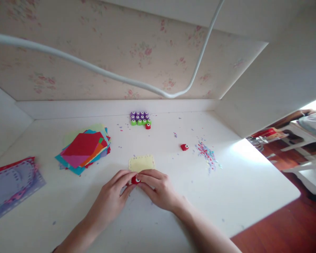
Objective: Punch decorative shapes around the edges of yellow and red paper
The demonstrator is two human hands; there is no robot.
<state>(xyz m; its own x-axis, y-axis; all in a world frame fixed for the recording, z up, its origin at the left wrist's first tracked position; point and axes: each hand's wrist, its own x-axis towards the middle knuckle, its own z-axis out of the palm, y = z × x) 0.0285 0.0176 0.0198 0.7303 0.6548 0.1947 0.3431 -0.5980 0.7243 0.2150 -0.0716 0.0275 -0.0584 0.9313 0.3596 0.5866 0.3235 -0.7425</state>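
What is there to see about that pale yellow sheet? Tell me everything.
The pale yellow sheet looks like paper, roughly rectangular, with small holes along its visible edges. It lies on the white table, its near edge hidden where the left hand and right hand hold a red punch. Exact contact is hidden.

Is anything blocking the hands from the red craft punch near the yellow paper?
Nothing visible: the left hand and right hand both hold the red craft punch, at the near side of the yellow paper.
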